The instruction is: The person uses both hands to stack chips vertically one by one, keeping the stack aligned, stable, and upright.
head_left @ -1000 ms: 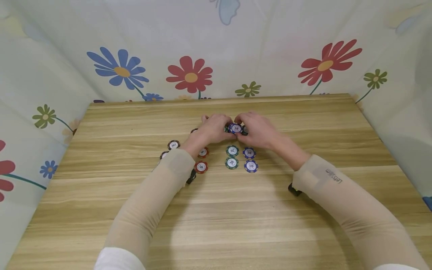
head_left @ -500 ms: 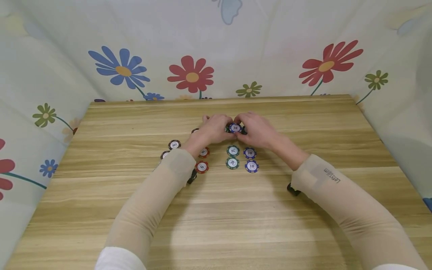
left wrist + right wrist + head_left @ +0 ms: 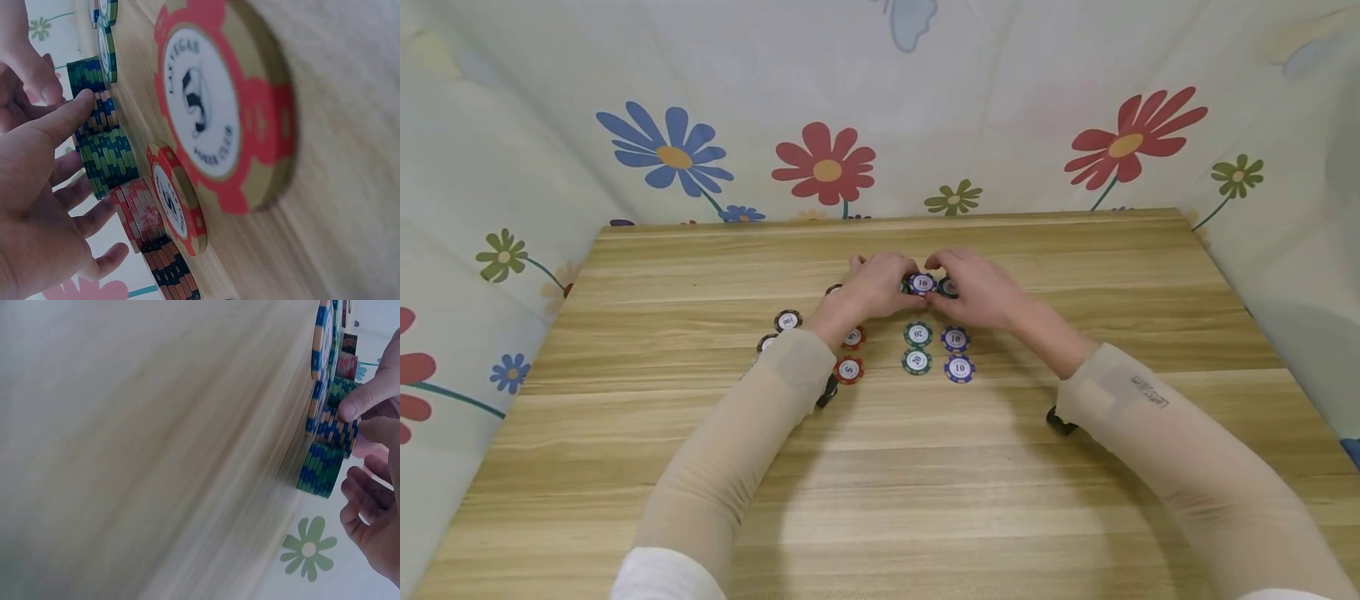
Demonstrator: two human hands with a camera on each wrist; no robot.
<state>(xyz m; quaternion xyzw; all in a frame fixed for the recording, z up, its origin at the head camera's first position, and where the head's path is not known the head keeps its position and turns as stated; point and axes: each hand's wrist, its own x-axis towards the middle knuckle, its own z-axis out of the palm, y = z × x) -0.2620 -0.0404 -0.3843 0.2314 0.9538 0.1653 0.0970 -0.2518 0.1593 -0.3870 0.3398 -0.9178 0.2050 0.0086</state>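
Two hands meet over a stack of poker chips near the middle of the desk (image 3: 625, 467), toward its far edge. The left hand (image 3: 874, 290) curls its fingers around the left side of the blue stack (image 3: 922, 284) topped by a 10 chip, its thumb pressing the stack's side in the left wrist view. The right hand (image 3: 977, 287) pinches the same stack from the right, thumb on its edge. Compared with half a second ago, the right hand has shifted slightly rightward, uncovering a dark chip (image 3: 949, 287) just beside the stack; the left hand and the stack stay where they were. Nearer the front edge lie two green chips (image 3: 917, 335) and two blue 10 chips (image 3: 959, 367) in a square, unchanged, with red chips (image 3: 848, 369) beside the left wrist and black chips (image 3: 787, 321) further left.
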